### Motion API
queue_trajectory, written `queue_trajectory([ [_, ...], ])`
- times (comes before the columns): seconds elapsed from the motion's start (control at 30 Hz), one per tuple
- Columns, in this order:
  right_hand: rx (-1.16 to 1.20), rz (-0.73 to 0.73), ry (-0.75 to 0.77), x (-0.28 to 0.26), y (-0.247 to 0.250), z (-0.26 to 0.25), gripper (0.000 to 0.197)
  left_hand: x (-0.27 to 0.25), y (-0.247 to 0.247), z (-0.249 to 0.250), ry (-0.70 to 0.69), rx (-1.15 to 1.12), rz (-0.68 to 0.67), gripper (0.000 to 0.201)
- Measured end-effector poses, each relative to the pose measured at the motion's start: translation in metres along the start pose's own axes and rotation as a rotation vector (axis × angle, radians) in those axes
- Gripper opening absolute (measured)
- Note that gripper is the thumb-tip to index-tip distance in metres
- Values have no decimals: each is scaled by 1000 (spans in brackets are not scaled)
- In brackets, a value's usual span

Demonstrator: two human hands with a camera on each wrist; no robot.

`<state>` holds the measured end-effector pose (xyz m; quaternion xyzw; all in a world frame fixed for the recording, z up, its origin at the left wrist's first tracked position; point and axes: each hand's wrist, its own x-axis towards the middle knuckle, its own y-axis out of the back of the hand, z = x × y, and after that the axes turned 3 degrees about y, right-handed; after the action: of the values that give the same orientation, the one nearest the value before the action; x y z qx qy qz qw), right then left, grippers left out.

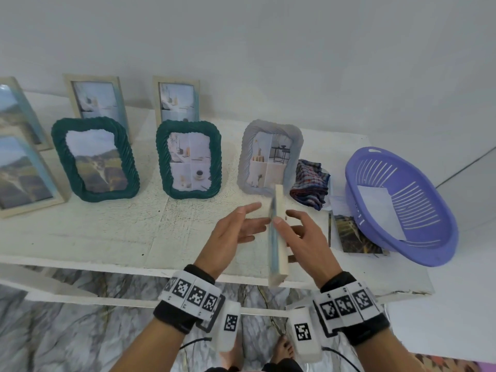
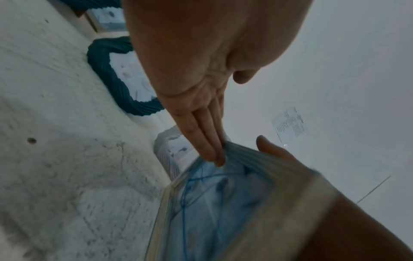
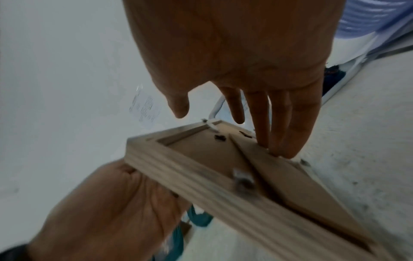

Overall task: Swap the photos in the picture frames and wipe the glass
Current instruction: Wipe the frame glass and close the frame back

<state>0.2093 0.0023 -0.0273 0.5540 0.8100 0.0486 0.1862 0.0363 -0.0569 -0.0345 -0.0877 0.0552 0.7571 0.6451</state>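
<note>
Wristbands (image 1: 193,292) with printed markers are worn on both forearms, closest to the head camera. Between the two hands a pale wooden frame (image 1: 277,237) is held edge-on above the white table (image 1: 107,237), its glass side turned to the left hand (image 1: 230,234) and its brown backing to the right hand (image 1: 303,237). The left hand is spread, with straight fingers (image 2: 210,150) pressed against the glass face. The right hand is likewise almost flat, fingertips (image 3: 288,150) touching the backing's stand, thumb laid along the frame's upper edge. Beyond the left hand two green frames (image 1: 188,159) are stood upright; beyond the right, a grey frame (image 1: 271,154), a checked cloth (image 1: 311,183) and a purple basket (image 1: 402,205) are seen.
</note>
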Motion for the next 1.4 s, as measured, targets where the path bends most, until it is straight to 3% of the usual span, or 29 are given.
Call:
queue_trajectory([
  [0.17, 49, 76, 49, 0, 27, 7, 19, 11, 5, -27, 41, 183, 91, 29],
  [0.27, 152, 98, 44, -3, 33, 12, 27, 13, 5, -37, 77, 198, 114, 25],
  [0.4, 492, 26, -86, -6, 22, 17, 30, 11, -3, -28, 125, -4, 99, 35],
  [0.57, 682, -84, -140, -1, 6, 17, 34, 10, 1, -20, 26, -96, 220, 34],
  [0.7, 315, -142, -72, 12, 10, 2, 27, 8, 11, -17, -57, -61, 294, 38],
  [0.83, -499, 172, 204, 60, 32, -6, 27, 5, 21, -17, -44, -78, 354, 38],
  [0.97, -893, 344, 260, 113, 46, -14, 35, 0, 24, -18, -25, -107, 351, 41],
  [1.17, -1106, 181, 3, 162, 53, -9, 55, -3, 27, -16, -32, -87, 343, 42],
  [1.4, -971, 201, 41, 170, 54, -6, 52, -1, 28, -13, -72, -54, 337, 39],
])
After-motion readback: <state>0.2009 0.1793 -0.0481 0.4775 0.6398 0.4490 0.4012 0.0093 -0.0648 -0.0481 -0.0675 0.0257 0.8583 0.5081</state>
